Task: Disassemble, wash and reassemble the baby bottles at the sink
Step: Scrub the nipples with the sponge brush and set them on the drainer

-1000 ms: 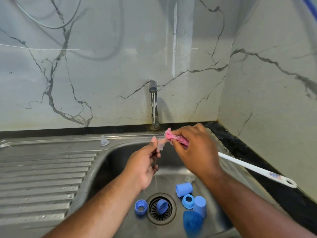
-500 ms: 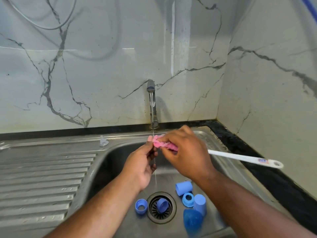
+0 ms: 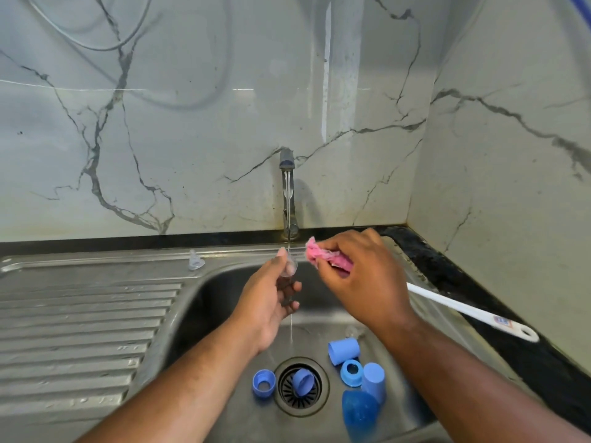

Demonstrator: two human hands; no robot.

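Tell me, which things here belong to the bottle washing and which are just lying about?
Job: clear teat, pinched by left hand; bottle brush, gripped by right hand; tap; blue rings, blue caps, blue bottle in sink; second teat on the rim.
Lying about: wall cable; drainboard.

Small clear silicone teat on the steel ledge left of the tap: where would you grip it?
Pinch the teat by its narrow upper part, from above: it seems to stand base-down on the ledge, tip up, with free space around.
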